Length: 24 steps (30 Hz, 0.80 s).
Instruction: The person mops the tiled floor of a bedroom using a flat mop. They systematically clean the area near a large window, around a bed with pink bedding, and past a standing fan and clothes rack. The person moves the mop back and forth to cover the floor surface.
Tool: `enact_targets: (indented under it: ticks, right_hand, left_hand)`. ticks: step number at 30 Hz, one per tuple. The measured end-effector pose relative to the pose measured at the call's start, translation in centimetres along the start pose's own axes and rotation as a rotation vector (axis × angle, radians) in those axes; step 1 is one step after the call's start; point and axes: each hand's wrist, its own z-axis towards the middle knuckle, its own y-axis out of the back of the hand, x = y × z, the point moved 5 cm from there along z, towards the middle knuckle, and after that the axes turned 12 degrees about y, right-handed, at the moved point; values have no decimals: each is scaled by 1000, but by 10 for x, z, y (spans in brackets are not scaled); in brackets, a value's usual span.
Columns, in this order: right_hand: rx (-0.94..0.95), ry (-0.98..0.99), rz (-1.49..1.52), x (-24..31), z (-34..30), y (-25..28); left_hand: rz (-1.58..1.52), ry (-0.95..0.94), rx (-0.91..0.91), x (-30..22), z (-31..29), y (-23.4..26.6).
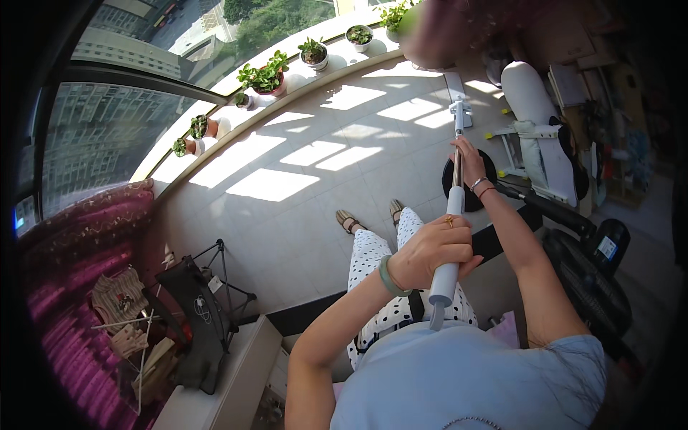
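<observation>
I hold a flat mop by its long pole, which runs from my waist away to the upper right. My left hand [438, 247] is wrapped round the thick white grip [444, 281] near the top end. Further down, my right hand [470, 163] closes round the thinner metal pole [457, 161]. The flat mop head [454, 87] rests on the pale tiled floor, close to the sill at the far right. I cannot see the underside of the mop head.
Several potted plants [313, 54] line the curved windowsill. A folded dark chair [204, 315] and a small drying rack [147, 344] stand at left beside a purple curtain [79, 244]. At right are a black fan [591, 276], a step stool [534, 161] and a black round base [469, 193].
</observation>
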Motion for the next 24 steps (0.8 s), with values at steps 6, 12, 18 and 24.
enact_targets:
  ticks: [6, 12, 18, 24]
  right_hand:
    - [110, 5, -160, 75, 46, -70]
    - [232, 233, 77, 226, 55, -137]
    - [344, 518, 162, 382, 31, -193]
    - [593, 858, 331, 500, -11, -234]
  left_hand:
    - [2, 167, -153, -7, -57, 93]
    - [101, 243, -378, -89, -137, 173]
    - [232, 387, -770, -173, -234, 198]
    - [522, 541, -1192, -240, -298, 168]
